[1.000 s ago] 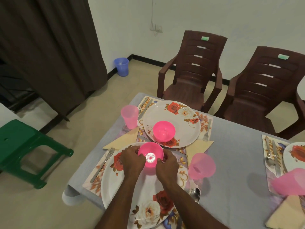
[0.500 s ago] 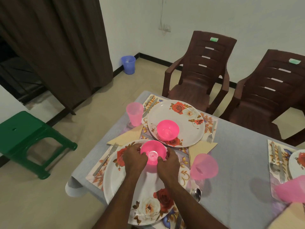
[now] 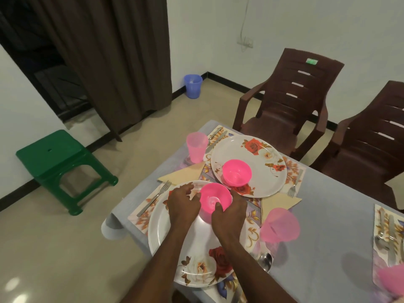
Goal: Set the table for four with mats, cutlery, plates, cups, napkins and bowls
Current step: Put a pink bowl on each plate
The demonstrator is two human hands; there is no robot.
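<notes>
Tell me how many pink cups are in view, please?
3. One cup stands beside the far plate, one lies tipped right of the near plate, one is cut off at the right edge. Others may be out of frame.
</notes>
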